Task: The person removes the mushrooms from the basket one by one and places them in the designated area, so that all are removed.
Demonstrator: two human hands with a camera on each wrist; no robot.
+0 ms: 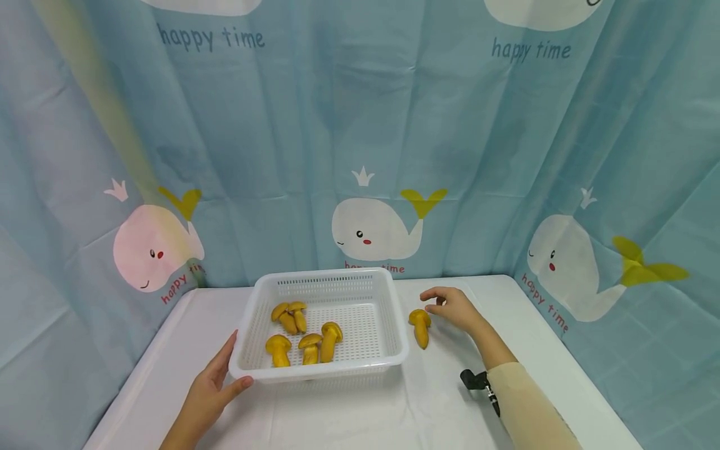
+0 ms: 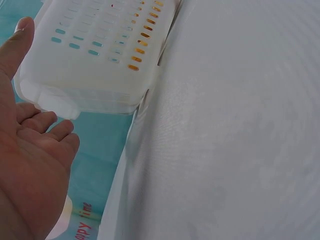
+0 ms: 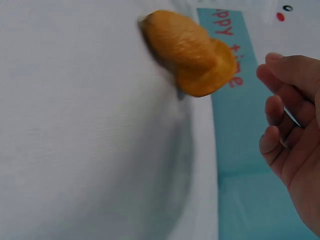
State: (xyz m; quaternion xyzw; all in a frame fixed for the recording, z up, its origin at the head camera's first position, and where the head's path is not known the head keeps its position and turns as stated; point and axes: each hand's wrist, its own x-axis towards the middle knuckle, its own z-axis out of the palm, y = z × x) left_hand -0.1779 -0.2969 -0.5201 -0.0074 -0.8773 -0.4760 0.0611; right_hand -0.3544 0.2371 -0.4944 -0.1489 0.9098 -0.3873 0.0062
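Observation:
A white plastic basket (image 1: pixel 360 369) with slotted sides stands on the table and holds several yellow-brown mushrooms (image 1: pixel 328 342). At its front left corner is my left hand (image 1: pixel 208 387), thumb by the front rim and fingers along the left side. In the left wrist view this hand's fingers (image 2: pixel 60 131) are loosely bent beside the basket's end (image 2: pixel 85 75), not wrapped round it. One more mushroom (image 1: pixel 420 328) lies on the table right of the basket. Just beyond its cap hovers my right hand (image 1: pixel 455 307), holding nothing. The right wrist view shows a gap between fingertips and mushroom (image 3: pixel 187 50).
A white cover lies over the table (image 1: pixel 332 419). Blue curtains (image 1: pixel 281 156) printed with whales enclose the back and both sides. A small black device with a cable (image 1: pixel 475 380) sits at the right forearm, beside the beige sleeve (image 1: pixel 529 406).

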